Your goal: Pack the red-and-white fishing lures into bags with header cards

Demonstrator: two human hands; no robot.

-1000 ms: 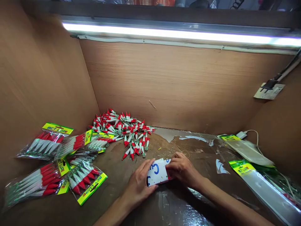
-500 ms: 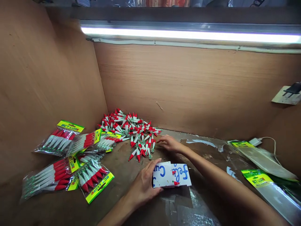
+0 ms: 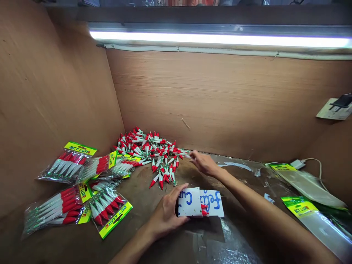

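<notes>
My left hand (image 3: 169, 209) is curved round the left end of a small white paper or card piece (image 3: 189, 201) with blue handwriting, thumb below and fingers above. Some red tips show at the middle of that piece. To the upper right, my right hand (image 3: 204, 163) has its fingers pinched at the right edge of a pile of red-and-white fishing lures (image 3: 148, 146). A whitish lure end (image 3: 186, 155) shows at these fingertips; the rest of it is hidden or blurred.
Several filled lure packets (image 3: 79, 161) with yellow-green headers lie at the left. Flat clear packets (image 3: 301, 209) lie at the right, near a white cable (image 3: 320, 168). Wooden walls enclose the table, with a lit tube lamp (image 3: 214, 38) above the back wall.
My right hand has lifted slightly up and right, its fingers now closed on a lure from the pile's edge. My left hand keeps its hold on the white piece.
</notes>
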